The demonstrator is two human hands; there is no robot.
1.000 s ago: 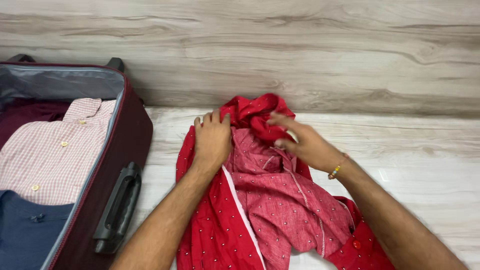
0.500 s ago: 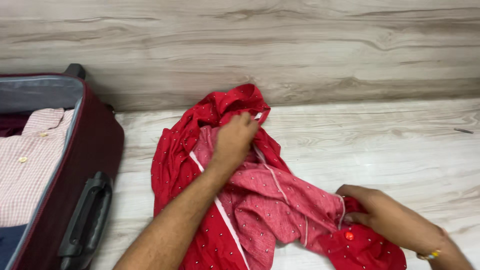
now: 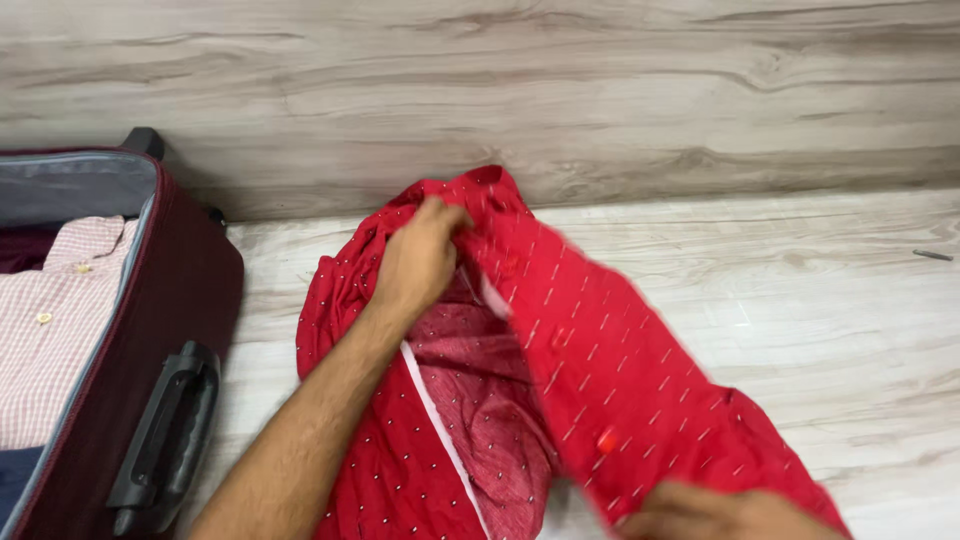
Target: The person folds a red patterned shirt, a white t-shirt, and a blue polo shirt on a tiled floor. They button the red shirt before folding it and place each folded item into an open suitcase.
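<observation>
A red shirt [image 3: 610, 370] with small white dots and red buttons lies crumpled on the pale wood-grain floor. My left hand [image 3: 418, 262] grips the cloth near the collar at the top of the shirt. My right hand [image 3: 700, 512] is at the bottom edge of the view, holding the shirt's right front panel, which is pulled across the middle and blurred by motion. The lighter inner side of the shirt [image 3: 480, 390] shows between my two arms.
An open maroon suitcase [image 3: 190, 290] with a black side handle [image 3: 165, 435] stands at the left, holding a pink checked shirt [image 3: 55, 320] and a dark blue garment. A wood-grain wall runs along the back. A small dark object [image 3: 932, 255] lies at the far right.
My right hand has drawn the right front panel over the shirt's middle and sunk to the bottom edge. My left hand shifted slightly left, still at the collar.
</observation>
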